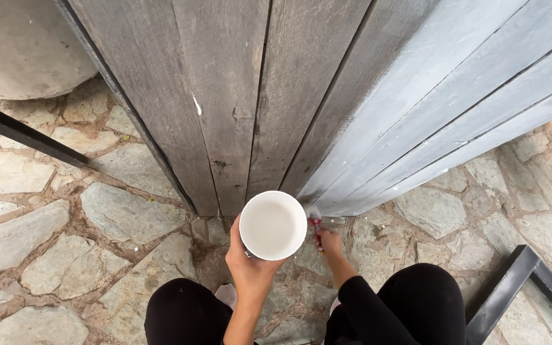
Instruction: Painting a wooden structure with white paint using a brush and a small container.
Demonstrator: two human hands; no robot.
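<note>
Nearest the camera are the person's two knees in black trousers point(416, 300), crouched over a stone-paved floor point(97, 255). Just beyond them the left hand point(247, 265) rises with its grip wrapped around a white cup point(273, 225), fingers closed on the wall from below. The cup stands upright, mouth facing straight up at the camera, and holds pale paint nearly level with the rim. Just beside it, the right hand point(331, 246) has its grip pressed together on the red handle of a small paintbrush point(315, 223).

The brush's long axis runs near to far, handle toward the person and bristles pointing away and slightly left, the tip touching the bottom edge of the wooden plank wall point(301, 96) where it meets the ground. The step in hand looks like brushing pale paint onto the lowest part of the boards: the planks point(467, 96) to the right are already whitish-grey, while those point(218, 96) to the left remain bare dark grey wood. By my judgement the next move calls for short, controlled strokes along the grain at the foot of the boards, then a reload from the cup held close by.

Farther off, a dark metal bar point(20, 131) crosses the paving at left and a round concrete form point(20, 45) sits behind it.
</note>
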